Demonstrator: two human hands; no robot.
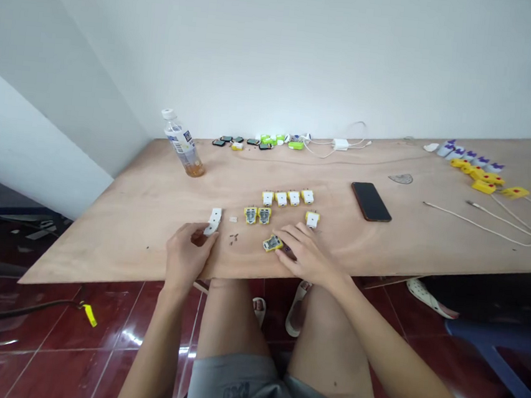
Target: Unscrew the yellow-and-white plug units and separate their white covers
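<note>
Pinching the near end of a white strip [216, 214] in the left hand [190, 248]; gripping an open yellow block [271, 243] by its right end in the right hand [305, 253], near the front edge of the surface [117, 222]; between the hands, small brown bits [236, 236]; beyond these, two more open blocks [264, 216], side by side, with four white-topped blocks [280, 198] in a row behind; farther right, a phone [371, 201], lying flat; at left, a bottle [184, 144]
</note>
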